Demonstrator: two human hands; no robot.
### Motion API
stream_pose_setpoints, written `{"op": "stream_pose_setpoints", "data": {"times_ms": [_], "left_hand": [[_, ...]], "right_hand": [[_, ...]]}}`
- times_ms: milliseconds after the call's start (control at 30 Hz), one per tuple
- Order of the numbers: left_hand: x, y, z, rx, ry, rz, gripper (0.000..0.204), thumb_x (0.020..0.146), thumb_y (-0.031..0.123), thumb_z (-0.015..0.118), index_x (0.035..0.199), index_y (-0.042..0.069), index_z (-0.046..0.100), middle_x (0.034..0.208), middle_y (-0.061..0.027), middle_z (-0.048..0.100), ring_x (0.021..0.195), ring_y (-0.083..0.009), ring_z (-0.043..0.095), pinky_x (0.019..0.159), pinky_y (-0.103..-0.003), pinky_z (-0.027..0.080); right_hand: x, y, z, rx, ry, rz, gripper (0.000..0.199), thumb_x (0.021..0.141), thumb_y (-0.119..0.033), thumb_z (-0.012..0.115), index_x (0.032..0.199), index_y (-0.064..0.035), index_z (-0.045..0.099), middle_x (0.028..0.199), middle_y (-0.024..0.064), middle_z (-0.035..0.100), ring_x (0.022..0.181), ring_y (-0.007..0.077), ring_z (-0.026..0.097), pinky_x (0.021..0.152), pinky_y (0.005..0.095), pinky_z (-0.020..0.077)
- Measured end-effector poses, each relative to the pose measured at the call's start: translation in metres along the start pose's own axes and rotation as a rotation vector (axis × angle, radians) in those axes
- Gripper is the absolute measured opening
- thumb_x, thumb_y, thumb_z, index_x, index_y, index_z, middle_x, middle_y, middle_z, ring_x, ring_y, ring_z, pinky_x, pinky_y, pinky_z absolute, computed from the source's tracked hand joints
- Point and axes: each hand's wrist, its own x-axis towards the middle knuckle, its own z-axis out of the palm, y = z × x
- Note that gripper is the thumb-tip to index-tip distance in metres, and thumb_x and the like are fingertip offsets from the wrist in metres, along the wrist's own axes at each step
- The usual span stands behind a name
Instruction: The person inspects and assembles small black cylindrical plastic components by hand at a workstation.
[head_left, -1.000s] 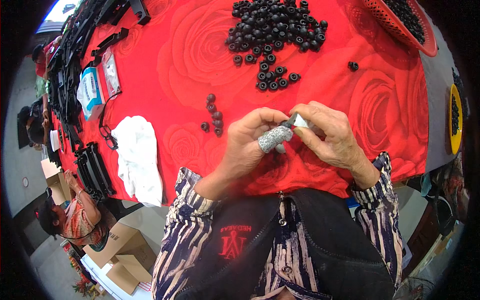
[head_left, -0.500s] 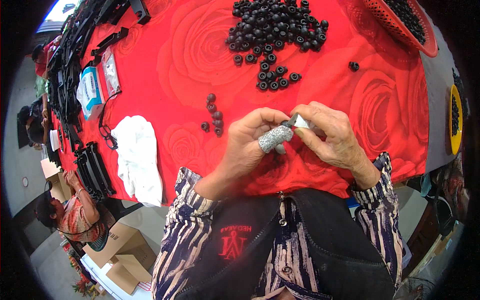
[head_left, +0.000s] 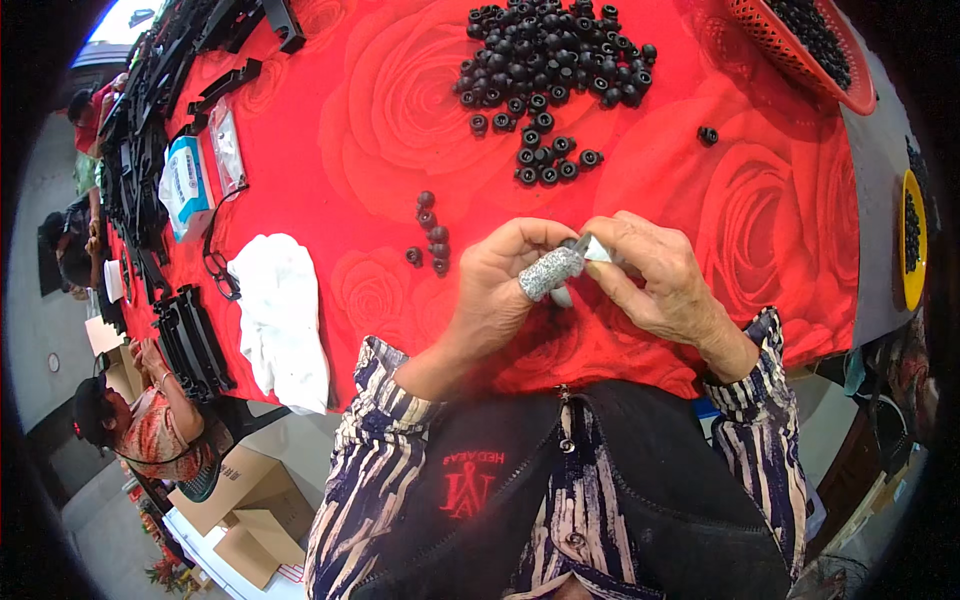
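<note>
My left hand (head_left: 495,272) is closed on a small black round part (head_left: 570,243), mostly hidden by the fingers. A grey speckled finger cover (head_left: 550,274) wraps one of its fingers. My right hand (head_left: 655,272) pinches a small blade-like piece with a white wrapping (head_left: 597,250), its grey tip against the black part. To the left of my hands lie several black round parts (head_left: 438,235). A large pile of similar black parts (head_left: 560,60) sits at the far middle, with a smaller cluster (head_left: 545,160) on its near side.
A red rose-patterned cloth (head_left: 400,130) covers the table. At left are a white cloth (head_left: 280,320), a blue-white box (head_left: 185,185), glasses (head_left: 218,270) and long black parts (head_left: 190,345). A red basket (head_left: 860,90) and yellow tray (head_left: 911,290) stand right. Other people sit left.
My two hands stay together over the same spot. The white-wrapped piece has tilted slightly in my right fingers. The view has shifted a little.
</note>
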Motion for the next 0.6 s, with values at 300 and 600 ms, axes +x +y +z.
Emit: {"op": "stream_pose_setpoints", "data": {"times_ms": [300,600], "left_hand": [[0.002,-0.001,-0.006,-0.123,-0.044,-0.07,0.021,0.084,0.007,0.062,0.102,-0.003,0.057,0.086,-0.0078,0.062,0.07,-0.0102,0.059,0.057,-0.023,0.05],[0.004,-0.007,-0.008,-0.255,-0.068,-0.12,0.021,0.084,0.01,0.063,0.101,-0.002,0.058,0.084,-0.0056,0.062,0.066,-0.0078,0.056,0.056,-0.022,0.049]], "right_hand": [[0.001,-0.004,-0.002,0.039,0.077,-0.141,0.035,0.068,0.004,0.062,0.102,-0.001,0.058,0.068,0.0092,0.052,0.056,0.0215,0.054,0.05,0.0308,0.0422],[0.002,0.001,0.005,-0.146,0.106,-0.321,0.051,0.059,0.002,0.065,0.109,0.0006,0.057,0.067,0.0086,0.052,0.057,0.024,0.054,0.049,0.0341,0.0444]]}}
